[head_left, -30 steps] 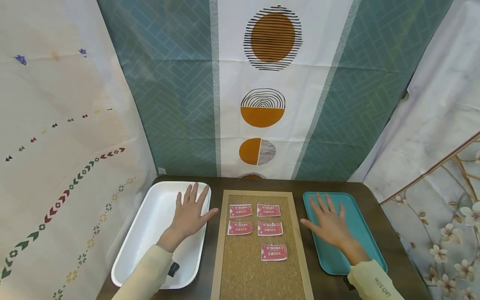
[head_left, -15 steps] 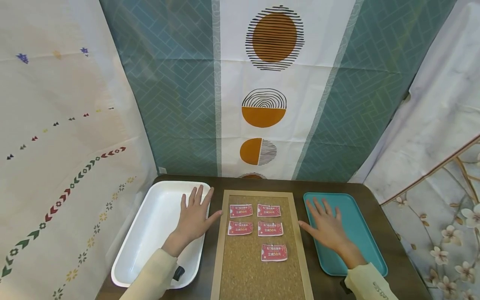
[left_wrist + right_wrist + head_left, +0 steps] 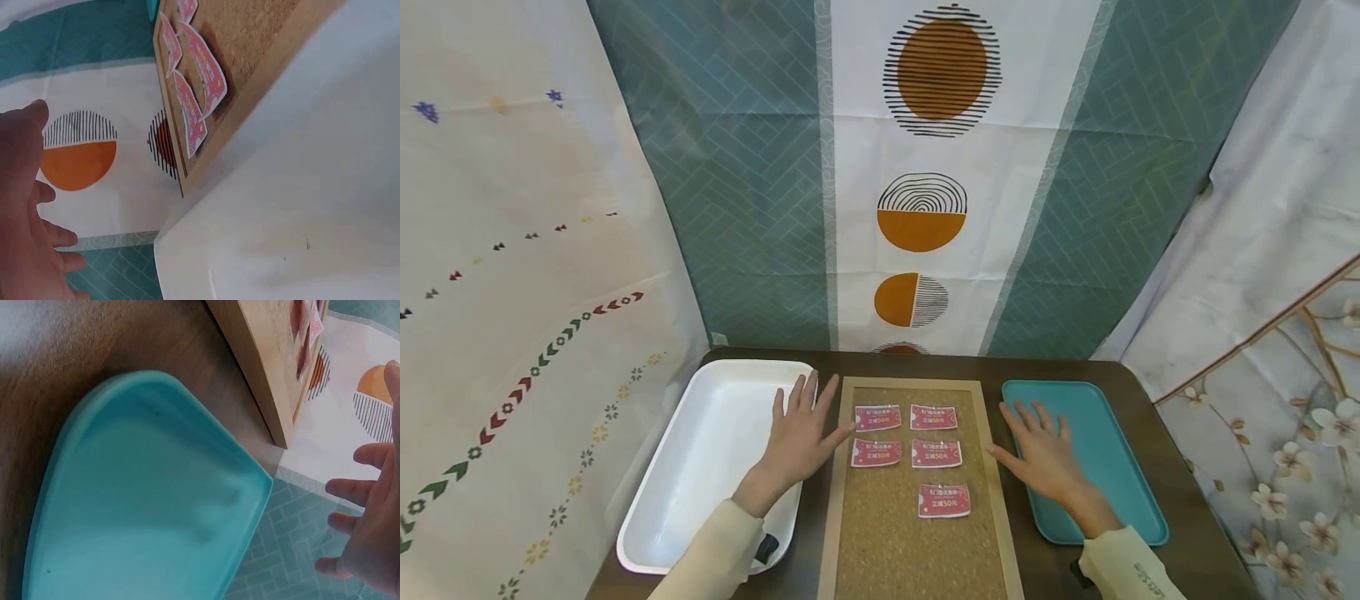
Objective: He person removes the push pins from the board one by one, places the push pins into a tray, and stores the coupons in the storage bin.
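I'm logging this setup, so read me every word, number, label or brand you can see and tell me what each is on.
"立减50元": on all five red coupons on the corkboard, clearest on the lowest.
Smaller line above it on the coupons: too small to read surely.
Lettering on the right sleeve: too blurred to read.

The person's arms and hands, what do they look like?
The left hand and right hand are bare. The left sleeve and right sleeve are pale yellow; the right has dark lettering, too small to read. A black piece shows by each sleeve.
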`<control>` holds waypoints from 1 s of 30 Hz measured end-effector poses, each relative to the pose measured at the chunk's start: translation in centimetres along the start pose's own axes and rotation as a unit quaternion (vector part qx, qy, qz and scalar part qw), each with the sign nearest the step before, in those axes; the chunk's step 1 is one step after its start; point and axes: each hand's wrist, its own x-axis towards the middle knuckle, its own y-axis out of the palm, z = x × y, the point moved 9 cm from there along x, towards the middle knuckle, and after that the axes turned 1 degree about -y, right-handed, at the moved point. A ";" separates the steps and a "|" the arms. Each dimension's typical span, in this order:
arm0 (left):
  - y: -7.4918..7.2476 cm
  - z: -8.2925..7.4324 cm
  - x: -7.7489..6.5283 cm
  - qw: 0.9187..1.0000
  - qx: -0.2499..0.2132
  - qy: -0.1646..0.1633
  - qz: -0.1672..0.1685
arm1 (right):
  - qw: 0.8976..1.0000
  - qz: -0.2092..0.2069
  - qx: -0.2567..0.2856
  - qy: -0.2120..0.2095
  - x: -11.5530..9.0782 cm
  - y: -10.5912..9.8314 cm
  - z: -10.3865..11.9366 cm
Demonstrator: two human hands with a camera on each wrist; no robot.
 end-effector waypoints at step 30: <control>3.0 -6.1 -0.9 0.997 -0.063 0.031 0.045 | 0.999 -0.012 0.036 -0.034 -0.1 1.7 2.9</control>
